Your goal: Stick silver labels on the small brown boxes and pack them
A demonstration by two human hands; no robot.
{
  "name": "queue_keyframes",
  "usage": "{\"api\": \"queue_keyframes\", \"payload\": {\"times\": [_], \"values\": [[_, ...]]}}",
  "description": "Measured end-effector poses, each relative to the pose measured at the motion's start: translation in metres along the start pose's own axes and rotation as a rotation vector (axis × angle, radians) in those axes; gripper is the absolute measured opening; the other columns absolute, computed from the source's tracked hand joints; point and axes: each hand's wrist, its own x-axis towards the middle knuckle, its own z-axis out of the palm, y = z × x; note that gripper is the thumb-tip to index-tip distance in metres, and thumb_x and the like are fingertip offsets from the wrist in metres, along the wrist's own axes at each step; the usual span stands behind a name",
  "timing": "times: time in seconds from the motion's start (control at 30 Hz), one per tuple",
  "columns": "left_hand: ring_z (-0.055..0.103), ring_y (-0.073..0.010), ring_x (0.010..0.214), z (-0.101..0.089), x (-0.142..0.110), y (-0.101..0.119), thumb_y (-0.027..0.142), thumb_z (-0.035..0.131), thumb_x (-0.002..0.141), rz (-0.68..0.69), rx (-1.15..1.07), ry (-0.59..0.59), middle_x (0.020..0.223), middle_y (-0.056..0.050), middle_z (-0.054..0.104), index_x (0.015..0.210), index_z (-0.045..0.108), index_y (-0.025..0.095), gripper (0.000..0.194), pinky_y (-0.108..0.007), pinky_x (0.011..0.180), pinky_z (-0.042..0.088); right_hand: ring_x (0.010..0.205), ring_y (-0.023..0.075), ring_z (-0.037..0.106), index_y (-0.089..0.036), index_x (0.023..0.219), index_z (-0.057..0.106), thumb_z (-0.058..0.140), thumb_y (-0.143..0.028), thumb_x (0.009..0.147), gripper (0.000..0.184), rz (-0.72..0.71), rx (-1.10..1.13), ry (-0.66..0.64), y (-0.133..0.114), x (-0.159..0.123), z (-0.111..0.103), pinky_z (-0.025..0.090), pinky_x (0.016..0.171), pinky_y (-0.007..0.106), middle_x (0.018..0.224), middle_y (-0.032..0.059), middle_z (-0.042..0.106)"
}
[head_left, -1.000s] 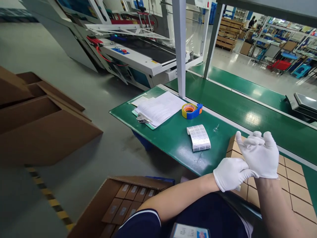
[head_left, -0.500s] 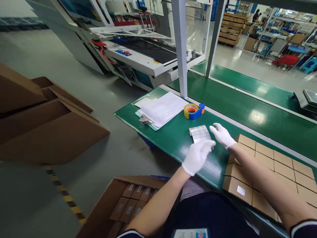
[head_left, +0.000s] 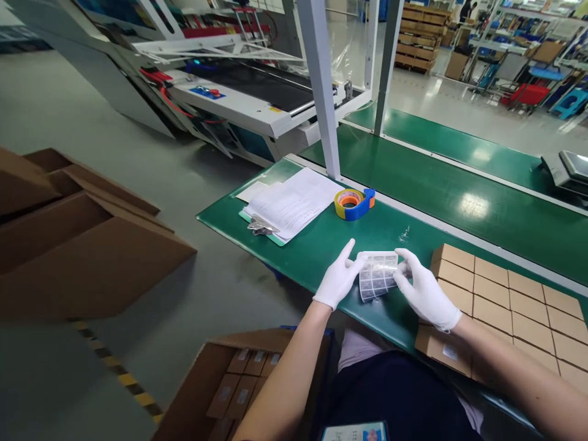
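Observation:
A sheet of white labels, printed in a grid and curling at its lower end, is held up over the green table. My left hand, in a white glove, grips its left edge with the thumb pointing up. On the right edge, my gloved right hand pinches the sheet between thumb and fingers. Just right of that hand stand rows of small brown cardboard boxes; a front one carries a white label.
A tape roll in a blue dispenser and a clipboard with papers lie farther back. An open carton holding labelled boxes stands below the table. A white post rises at the table's back edge; a scale sits far right.
Both hands have taken hold of the label sheet, which lay on the table before, and lifted it. My left hand moved left, my right hand nearer. The view shifted slightly.

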Motion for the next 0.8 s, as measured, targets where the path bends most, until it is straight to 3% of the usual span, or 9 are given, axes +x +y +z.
{"api": "queue_keyframes", "payload": {"times": [0.1,0.2,0.33,0.43,0.53,0.6,0.7,0.73,0.8], "values": [[0.062,-0.015,0.074,0.006,-0.012,0.005,0.049,0.075,0.087,0.012,-0.266,-0.125,0.077,0.003,0.065,0.165,0.029,0.018,0.096,-0.028,0.075,0.053,0.084,0.0203,0.067,-0.02,0.147,0.045,0.05,-0.028,0.1,0.048,-0.006,-0.023,-0.053,-0.008,-0.016,-0.011,0.059,0.086,0.043,0.094,0.0028,0.068],[0.071,-0.0225,0.107,0.013,-0.025,0.013,0.036,0.082,0.08,0.088,-0.473,-0.176,0.114,-0.01,0.075,0.166,0.024,0.017,0.105,-0.035,0.098,0.057,0.087,0.0219,0.069,-0.023,0.143,0.05,0.053,-0.027,0.099,0.044,-0.053,-0.077,-0.054,-0.016,-0.027,-0.024,0.061,0.086,0.044,0.098,0.0047,0.07],[0.069,-0.0272,0.122,0.021,-0.04,0.023,0.035,0.077,0.086,0.181,-0.437,-0.192,0.134,-0.014,0.07,0.168,0.018,0.023,0.101,-0.042,0.106,0.056,0.118,0.0287,0.064,-0.026,0.131,0.062,0.059,-0.025,0.099,0.032,-0.274,-0.234,0.138,-0.024,-0.027,-0.042,0.055,0.102,0.053,0.125,0.0127,0.066],[0.069,-0.0272,0.122,0.025,-0.049,0.022,0.038,0.076,0.089,0.251,-0.367,-0.182,0.134,-0.013,0.071,0.166,0.024,0.024,0.095,-0.044,0.109,0.055,0.14,0.0337,0.05,-0.027,0.131,0.065,0.065,-0.033,0.099,0.032,-0.429,-0.255,0.05,-0.028,-0.015,-0.05,0.044,0.116,0.059,0.141,0.0127,0.062],[0.071,-0.0267,0.117,0.023,-0.055,0.018,0.04,0.075,0.091,0.327,-0.246,-0.137,0.131,-0.012,0.072,0.164,0.032,0.024,0.086,-0.044,0.107,0.056,0.12,0.029,0.064,-0.024,0.125,0.068,0.07,-0.039,0.096,0.033,-0.395,-0.139,-0.088,-0.03,-0.002,-0.05,0.054,0.103,0.048,0.124,0.0112,0.07],[0.072,-0.0256,0.109,0.018,-0.056,0.019,0.041,0.076,0.091,0.414,-0.042,-0.004,0.124,-0.011,0.073,0.153,0.052,0.025,0.069,-0.043,0.102,0.058,0.097,0.0221,0.068,-0.022,0.117,0.07,0.07,-0.035,0.096,0.025,-0.32,-0.074,-0.123,-0.032,0.003,-0.046,0.057,0.089,0.038,0.109,0.0077,0.072],[0.068,-0.0259,0.108,0.008,-0.054,0.026,0.042,0.083,0.085,0.618,0.304,0.247,0.116,-0.009,0.07,0.125,0.076,0.025,0.044,-0.044,0.102,0.056,0.086,0.0185,0.067,-0.021,0.109,0.072,0.068,-0.029,0.097,0.015,-0.228,-0.062,-0.141,-0.035,0.006,-0.041,0.054,0.08,0.033,0.097,0.0036,0.071],[0.066,-0.0267,0.111,0.005,-0.053,0.03,0.042,0.085,0.083,0.676,0.358,0.265,0.117,-0.009,0.069,0.12,0.078,0.025,0.042,-0.044,0.104,0.054,0.084,0.0181,0.067,-0.021,0.107,0.073,0.067,-0.028,0.096,0.013,-0.212,-0.055,-0.151,-0.036,0.006,-0.04,0.053,0.079,0.032,0.094,0.0027,0.071],[0.066,-0.0255,0.112,0.003,-0.05,0.037,0.039,0.086,0.083,0.7,0.351,0.181,0.116,-0.008,0.07,0.119,0.078,0.024,0.04,-0.041,0.102,0.055,0.082,0.0176,0.067,-0.021,0.104,0.074,0.067,-0.027,0.097,0.012,-0.195,-0.025,-0.176,-0.036,0.006,-0.039,0.052,0.077,0.03,0.091,0.0021,0.072]]}}
